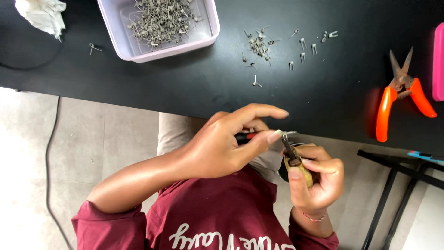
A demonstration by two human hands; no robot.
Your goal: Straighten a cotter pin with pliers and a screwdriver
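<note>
My left hand [217, 146] reaches in from the left, just in front of the black table's [185, 83] near edge. Its thumb and fingers pinch a small grey metal clip [287, 134]. A thin tool with a black and red handle [243, 136] lies under its fingers. My right hand [319, 178] is closed around a small tan-handled tool [300, 169]. The dark metal tip [289, 149] of that tool points up at the clip. Both hands meet above my lap, and the left hand hides most of the thin tool.
A pale lilac tray [206, 39] holds several grey metal clips, and more clips [260, 45] lie loose on the table. Orange-handled snips [386, 111] and a pink object [438, 60] sit at the right. A white cloth [44, 16] lies far left. A black stand [393, 180] is on the floor.
</note>
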